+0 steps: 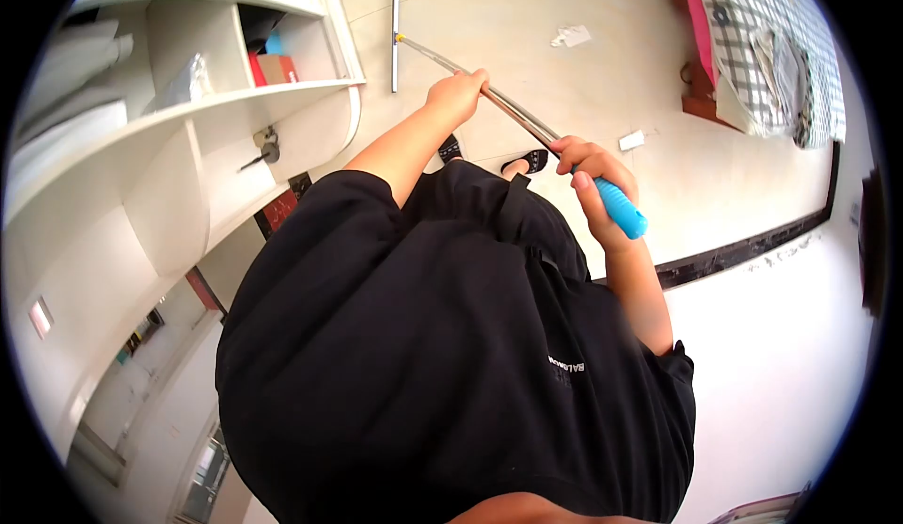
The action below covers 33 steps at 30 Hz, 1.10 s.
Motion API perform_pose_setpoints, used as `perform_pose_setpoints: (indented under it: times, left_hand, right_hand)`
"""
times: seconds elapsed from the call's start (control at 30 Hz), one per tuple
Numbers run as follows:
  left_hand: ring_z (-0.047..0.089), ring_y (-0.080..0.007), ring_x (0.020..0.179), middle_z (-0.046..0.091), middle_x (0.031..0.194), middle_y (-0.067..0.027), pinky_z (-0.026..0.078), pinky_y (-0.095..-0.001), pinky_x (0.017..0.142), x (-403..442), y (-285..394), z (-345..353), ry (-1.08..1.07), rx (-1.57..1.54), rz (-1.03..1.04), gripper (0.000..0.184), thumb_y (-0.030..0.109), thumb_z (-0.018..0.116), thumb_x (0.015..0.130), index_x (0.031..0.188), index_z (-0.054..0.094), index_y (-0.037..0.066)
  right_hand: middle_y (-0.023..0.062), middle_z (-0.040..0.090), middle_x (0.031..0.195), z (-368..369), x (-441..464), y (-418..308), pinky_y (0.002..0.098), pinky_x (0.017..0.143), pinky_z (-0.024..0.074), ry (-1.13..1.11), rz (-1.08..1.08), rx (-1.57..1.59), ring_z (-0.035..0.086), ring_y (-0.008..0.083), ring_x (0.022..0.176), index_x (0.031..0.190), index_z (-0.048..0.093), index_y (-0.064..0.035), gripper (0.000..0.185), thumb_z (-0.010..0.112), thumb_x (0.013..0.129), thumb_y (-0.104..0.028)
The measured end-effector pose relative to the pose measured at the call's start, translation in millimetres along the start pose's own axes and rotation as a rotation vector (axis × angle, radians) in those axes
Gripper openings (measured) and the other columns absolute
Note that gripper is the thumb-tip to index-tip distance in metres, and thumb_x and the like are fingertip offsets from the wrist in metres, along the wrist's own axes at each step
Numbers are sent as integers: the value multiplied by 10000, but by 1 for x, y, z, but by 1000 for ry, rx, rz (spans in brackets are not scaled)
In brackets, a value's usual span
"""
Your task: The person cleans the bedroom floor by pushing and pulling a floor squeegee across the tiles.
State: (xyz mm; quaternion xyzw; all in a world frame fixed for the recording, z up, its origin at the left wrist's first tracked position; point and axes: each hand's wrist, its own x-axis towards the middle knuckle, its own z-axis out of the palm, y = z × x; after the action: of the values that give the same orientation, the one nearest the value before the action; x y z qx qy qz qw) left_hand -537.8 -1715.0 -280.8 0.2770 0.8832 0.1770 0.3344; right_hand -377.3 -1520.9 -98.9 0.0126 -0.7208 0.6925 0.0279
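A floor squeegee with a long metal pole (517,113) slants across the view, its flat blade (395,42) on the tiled floor at the top. My left hand (457,97) is closed round the middle of the pole. Near the blue grip (621,209) at the pole's lower end, my right hand (594,181) is wrapped round the handle. A crumpled white tissue (570,36) lies on the floor right of the blade, and a small white piece (631,140) lies nearer my right hand.
White shelves (263,94) holding bags and boxes stand along the left. At the upper right is a bed with a checked cover (752,49) and a wooden leg (705,107). A white wall with a dark skirting (724,259) runs along the right. My feet stand below the pole.
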Motion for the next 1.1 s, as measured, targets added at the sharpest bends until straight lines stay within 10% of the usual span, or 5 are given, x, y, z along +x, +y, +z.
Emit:
perform_pose_setpoints:
  times: [0.53, 0.73, 1.1]
  left_hand:
    - [636, -391, 1017, 362, 1491, -285, 497, -407, 859, 170, 210, 99, -201, -66, 33, 234, 325, 441, 932, 1092, 596, 251]
    - [652, -373, 1001, 422, 1448, -282, 530, -446, 810, 168, 281, 144, -283, 355, 286, 245, 345, 564, 884, 1100, 617, 244]
    - [677, -279, 969, 719, 989, -75, 556, -428, 773, 65, 345, 144, -654, 590, 760, 246, 338, 624, 838, 1017, 724, 203]
  right_hand:
    - [156, 638, 1006, -136, -122, 39, 460, 1015, 419, 612, 63, -107, 586, 355, 1151, 816, 543, -9, 79, 526, 889, 13]
    - [207, 612, 1065, -131, -182, 36, 425, 823, 599, 932, 138, 0, 543, 391, 1208, 864, 525, 14, 124, 467, 946, -59]
    - [194, 605, 1057, -66, -253, -58, 370, 673, 622, 1326, 311, 92, 545, 361, 1208, 866, 504, -16, 175, 462, 960, -158]
